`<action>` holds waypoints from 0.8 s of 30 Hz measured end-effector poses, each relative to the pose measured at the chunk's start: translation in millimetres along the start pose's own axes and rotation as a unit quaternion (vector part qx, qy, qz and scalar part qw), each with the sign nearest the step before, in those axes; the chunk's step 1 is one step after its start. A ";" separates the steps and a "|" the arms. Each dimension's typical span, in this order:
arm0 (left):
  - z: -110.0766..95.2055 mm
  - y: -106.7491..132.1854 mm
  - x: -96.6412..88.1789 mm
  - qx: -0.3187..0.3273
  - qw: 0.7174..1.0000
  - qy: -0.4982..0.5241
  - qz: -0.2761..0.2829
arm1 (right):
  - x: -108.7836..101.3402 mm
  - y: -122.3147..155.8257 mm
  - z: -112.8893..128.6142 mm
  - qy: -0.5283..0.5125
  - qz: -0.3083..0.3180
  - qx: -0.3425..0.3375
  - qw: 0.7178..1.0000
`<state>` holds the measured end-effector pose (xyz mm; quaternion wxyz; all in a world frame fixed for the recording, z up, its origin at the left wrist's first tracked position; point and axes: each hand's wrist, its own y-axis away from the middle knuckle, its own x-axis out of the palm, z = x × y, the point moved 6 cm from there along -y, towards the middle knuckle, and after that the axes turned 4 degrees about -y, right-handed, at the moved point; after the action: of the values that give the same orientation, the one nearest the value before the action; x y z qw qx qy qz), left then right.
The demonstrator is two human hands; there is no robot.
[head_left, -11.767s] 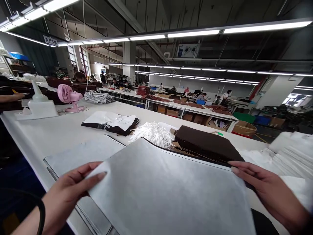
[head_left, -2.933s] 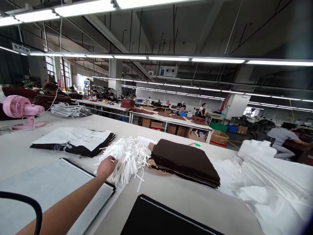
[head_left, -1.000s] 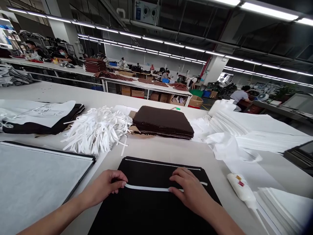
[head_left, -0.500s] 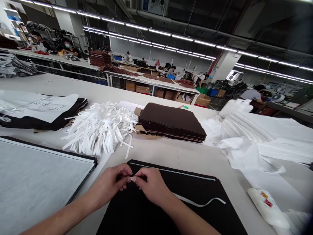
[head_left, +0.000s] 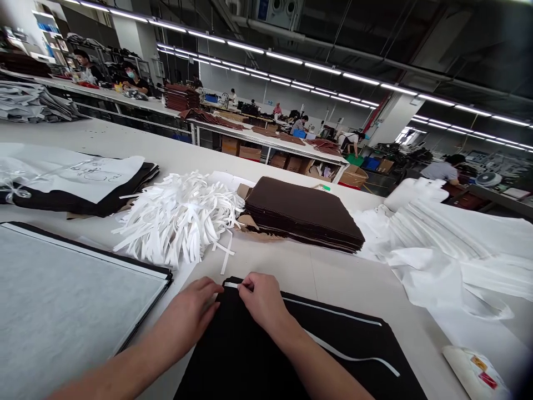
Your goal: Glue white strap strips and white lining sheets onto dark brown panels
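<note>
A black fabric sheet (head_left: 266,361) lies flat at the near edge of the white table (head_left: 325,272). Along its far edge runs a thin white line. My right hand (head_left: 260,297) pinches one end of a loose white strip (head_left: 353,358) at the sheet's far left corner; the rest of the strip trails right across the black fabric. My left hand (head_left: 189,316) rests beside it on the corner, fingertips closed against the same strip end.
A heap of white strips (head_left: 179,219) lies just beyond the sheet, a stack of dark brown sheets (head_left: 302,216) to its right. Grey-topped stack (head_left: 70,294) at left, white fabric piles (head_left: 449,244) at right, a white glue bottle (head_left: 477,375) at near right. Other people work at distant tables.
Both hands carried the strip end up from mid-sheet to the sheet's far left corner. The camera view shifted slightly.
</note>
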<state>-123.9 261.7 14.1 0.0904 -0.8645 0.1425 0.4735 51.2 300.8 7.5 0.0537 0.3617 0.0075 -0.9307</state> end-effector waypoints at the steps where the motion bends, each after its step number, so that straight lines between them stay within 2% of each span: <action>1: -5.3 3.9 4.8 0.042 0.999 -0.025 0.002 | -0.7 -0.8 -1.1 0.003 -0.004 0.001 1.000; 4: -15.4 10.8 21.1 0.110 0.988 -0.104 0.020 | -1.3 -3.6 -2.9 0.015 -0.007 0.002 1.000; 8: -16.3 8.2 33.3 0.107 0.979 -0.169 0.049 | -1.3 -6.0 -2.9 0.024 -0.008 0.005 1.000; 24: -11.8 7.1 34.7 0.123 0.978 -0.168 0.020 | -3.1 -4.1 -4.7 0.024 -0.002 0.014 1.000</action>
<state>-99.2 246.1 -9.1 0.2092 -0.7518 0.1993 0.5928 56.2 305.5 6.0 0.0462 0.3844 -0.0038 -0.9220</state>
